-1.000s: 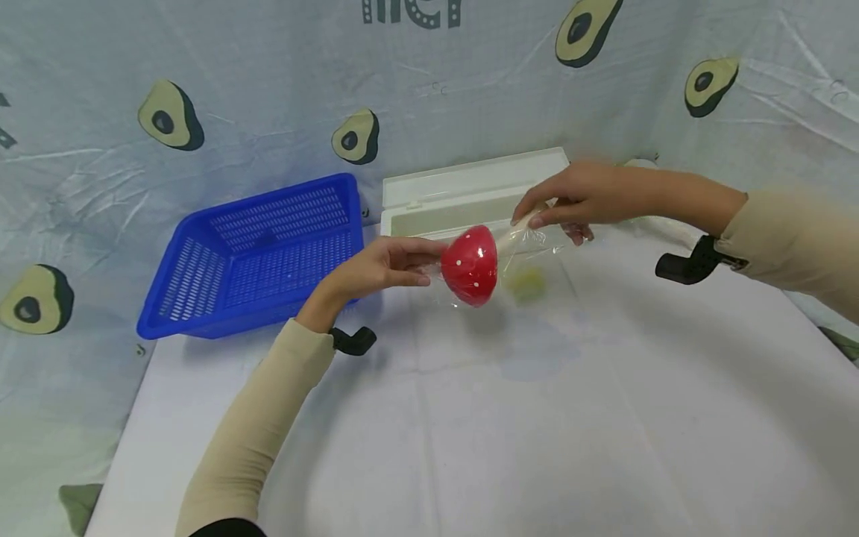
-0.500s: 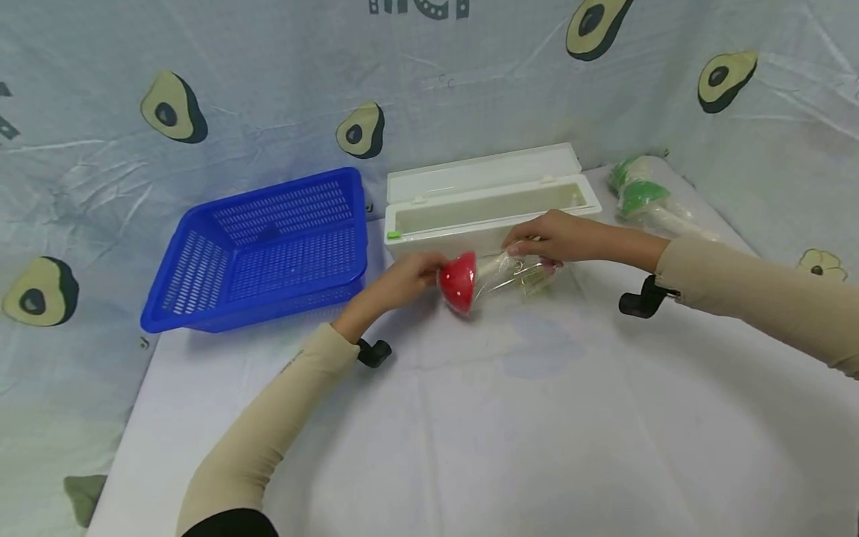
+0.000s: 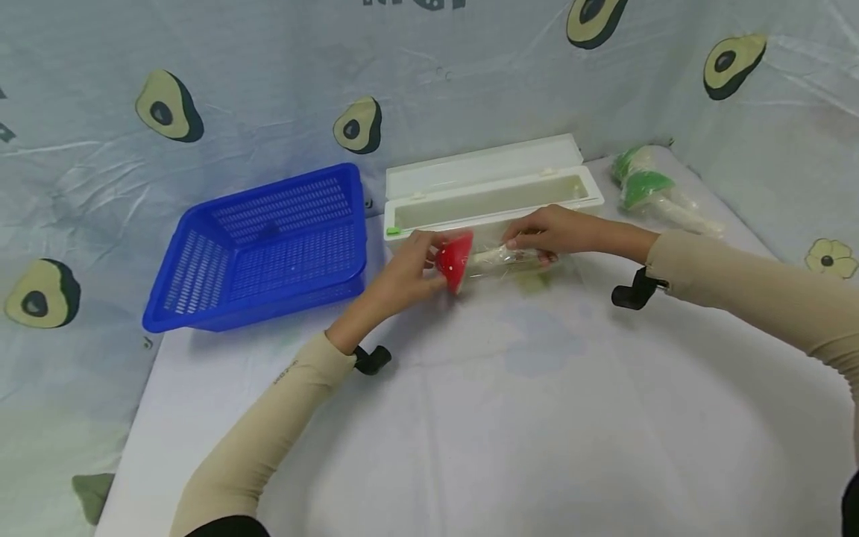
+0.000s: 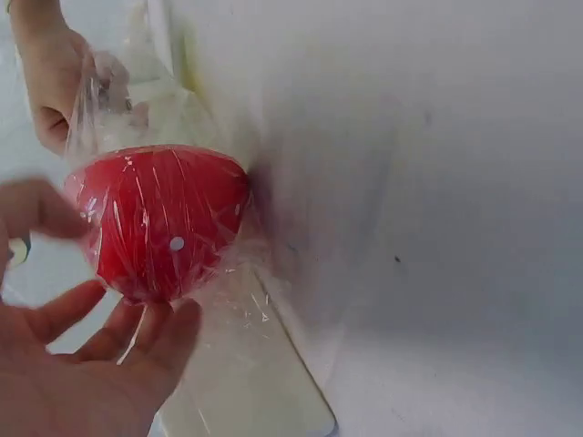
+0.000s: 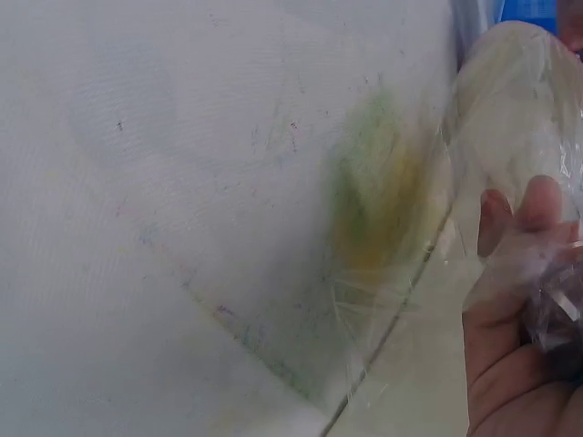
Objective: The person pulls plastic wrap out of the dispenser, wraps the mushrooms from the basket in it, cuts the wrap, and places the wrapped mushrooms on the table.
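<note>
A toy mushroom with a red, white-dotted cap (image 3: 454, 261) and a pale stem (image 3: 493, 257) lies sideways in clear plastic wrapping, just in front of the long white box (image 3: 436, 216). My left hand (image 3: 405, 270) holds the cap from the left, fingers curled around it. In the left wrist view, fingertips touch the wrapped cap (image 4: 164, 223) from below and a blurred digit is beside it. My right hand (image 3: 553, 230) grips the stem end through the film. In the right wrist view its fingers (image 5: 542, 205) lie against the pale stem (image 5: 515, 86).
The white box's lid (image 3: 483, 165) is raised at the back. A blue perforated basket (image 3: 255, 313) stands to its left. Beyond my right arm lies a plastic-wrapped object with green and pale parts (image 3: 646, 186). Avocado-printed fabric hangs behind the table (image 3: 496, 447).
Both hands have lowered the wrapped mushroom toward the white box's front, and the right hand has come down most. The cap has turned slightly, and the green wrapped object is now uncovered.
</note>
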A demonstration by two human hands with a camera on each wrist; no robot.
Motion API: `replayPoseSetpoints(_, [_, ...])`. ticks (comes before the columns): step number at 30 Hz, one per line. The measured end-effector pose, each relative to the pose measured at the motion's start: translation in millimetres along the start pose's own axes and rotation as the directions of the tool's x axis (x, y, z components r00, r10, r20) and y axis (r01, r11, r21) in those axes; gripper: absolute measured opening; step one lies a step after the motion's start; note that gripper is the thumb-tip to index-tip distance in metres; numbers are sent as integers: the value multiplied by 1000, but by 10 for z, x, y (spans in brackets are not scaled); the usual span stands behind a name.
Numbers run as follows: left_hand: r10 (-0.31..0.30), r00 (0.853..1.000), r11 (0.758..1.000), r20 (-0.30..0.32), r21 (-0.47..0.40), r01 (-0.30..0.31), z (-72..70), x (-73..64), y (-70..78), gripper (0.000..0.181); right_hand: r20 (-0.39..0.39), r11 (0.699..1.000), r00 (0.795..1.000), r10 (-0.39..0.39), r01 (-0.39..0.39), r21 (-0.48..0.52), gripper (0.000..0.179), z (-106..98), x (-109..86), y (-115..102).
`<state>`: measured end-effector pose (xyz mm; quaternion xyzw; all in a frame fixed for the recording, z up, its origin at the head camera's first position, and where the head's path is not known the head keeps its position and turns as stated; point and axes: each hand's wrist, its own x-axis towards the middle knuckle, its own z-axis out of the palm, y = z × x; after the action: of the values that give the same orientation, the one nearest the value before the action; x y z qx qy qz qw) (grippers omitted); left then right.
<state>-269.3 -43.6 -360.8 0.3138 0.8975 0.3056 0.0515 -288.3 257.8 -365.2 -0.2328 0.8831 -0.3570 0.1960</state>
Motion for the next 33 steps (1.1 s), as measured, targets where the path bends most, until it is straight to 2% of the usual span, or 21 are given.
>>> replayPoseSetpoints(2, [-10,998,1000,57,-3,10,33,31,3,65,18,1000,1000,-9,9,3,21,-9,-9,-8])
replayPoseSetpoints(4, [-11,998,999,65,37,8,72,58,0,71,57,1000,998,-28,29,-11,25,-21,-23,-9])
replayPoseSetpoints(7, [7,997,998,77,64,-12,103,77,4,75,135,989,987,-89,103,-107,37,-41,-80,0])
replayPoseSetpoints(9, [39,994,995,98,86,-47,93,73,20,74,178,963,973,-147,183,-200,46,-46,-141,-4])
replayPoseSetpoints(12, [99,984,986,147,118,-117,48,66,55,73,221,874,940,-259,326,-362,54,-22,-245,-58])
replayPoseSetpoints(16, [141,970,977,197,132,-168,-14,74,98,69,275,741,905,-324,424,-520,51,33,-338,-195])
replayPoseSetpoints(18, [148,968,977,204,123,-175,-26,77,107,67,284,695,904,-320,428,-578,51,55,-366,-270])
replayPoseSetpoints(21, [139,970,983,197,93,-160,-11,57,87,67,249,658,916,-313,399,-639,51,92,-398,-328])
replayPoseSetpoints(24, [118,979,991,167,41,-126,25,18,27,70,161,661,932,-324,345,-666,54,145,-436,-317])
replayPoseSetpoints(27, [108,986,994,130,-3,-109,59,-20,-21,71,93,699,937,-338,316,-642,65,204,-470,-268])
replayPoseSetpoints(30, [131,985,991,112,-30,-129,76,-42,-36,71,89,734,935,-345,327,-595,73,265,-493,-255])
replayPoseSetpoints(33, [174,981,984,86,-47,-171,63,-81,-30,72,109,765,943,-315,320,-559,76,294,-524,-289])
